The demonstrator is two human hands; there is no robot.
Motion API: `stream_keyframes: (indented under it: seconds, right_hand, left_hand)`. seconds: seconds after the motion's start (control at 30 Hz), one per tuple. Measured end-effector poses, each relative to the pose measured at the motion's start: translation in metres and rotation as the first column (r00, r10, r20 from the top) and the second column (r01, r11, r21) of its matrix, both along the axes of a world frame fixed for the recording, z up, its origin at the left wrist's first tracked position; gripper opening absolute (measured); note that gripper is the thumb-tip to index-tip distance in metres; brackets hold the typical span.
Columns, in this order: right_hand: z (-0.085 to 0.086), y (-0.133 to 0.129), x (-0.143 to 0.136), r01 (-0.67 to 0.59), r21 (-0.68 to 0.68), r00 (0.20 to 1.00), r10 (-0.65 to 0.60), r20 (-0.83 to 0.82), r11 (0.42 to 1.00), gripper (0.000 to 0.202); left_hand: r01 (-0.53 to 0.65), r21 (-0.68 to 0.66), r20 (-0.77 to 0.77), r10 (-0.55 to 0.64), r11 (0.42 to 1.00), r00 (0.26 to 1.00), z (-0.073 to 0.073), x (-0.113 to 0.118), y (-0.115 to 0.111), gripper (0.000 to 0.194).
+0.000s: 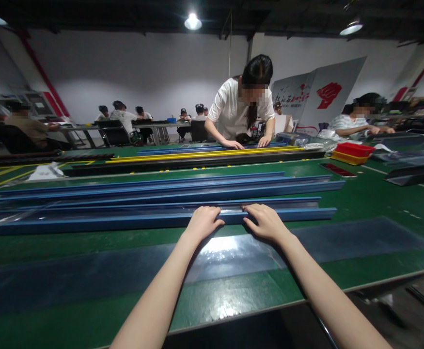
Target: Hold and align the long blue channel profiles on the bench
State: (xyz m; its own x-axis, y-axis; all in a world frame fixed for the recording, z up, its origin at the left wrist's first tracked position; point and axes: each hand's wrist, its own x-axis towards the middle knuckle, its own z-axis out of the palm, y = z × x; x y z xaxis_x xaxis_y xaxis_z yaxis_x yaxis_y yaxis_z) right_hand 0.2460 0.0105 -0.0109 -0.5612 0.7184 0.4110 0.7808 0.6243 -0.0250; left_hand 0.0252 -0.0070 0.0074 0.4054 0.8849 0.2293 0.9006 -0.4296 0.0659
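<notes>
A long blue channel strip lies across the green table in front of me, with shiny clear film in its trough. My left hand is closed over its near wall, fingers reaching into the trough and thumb on the outer side. A short way to the right, my right hand grips the same wall in a like manner, its fingertips inside the channel. Nearer to me, under my forearms, a flat strip of clear bluish film lies along the table. More blue channel strips lie parallel just beyond.
Yellow and black long strips cross the table farther back. Opposite, a person leans over blue strips. To the right are a phone, red and yellow bins and another seated person. The table's near edge runs below my forearms.
</notes>
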Motion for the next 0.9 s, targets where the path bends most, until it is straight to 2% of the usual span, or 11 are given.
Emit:
stream_keyframes:
  seconds: [0.27,0.9]
  right_hand:
    - [-0.0004,0.0008,0.0011,-0.001,-0.015,1.0,0.001,0.009,1.0,0.028]
    - [0.0018,-0.0003,0.0002,-0.002,-0.032,1.0,0.002,0.007,0.999,0.026]
  left_hand:
    - [-0.044,-0.022,0.09,0.046,0.999,0.995,0.0006,-0.0018,0.0018,0.024]
    - [-0.108,0.014,0.099,0.106,0.994,0.989,-0.0012,-0.0009,0.0013,0.027]
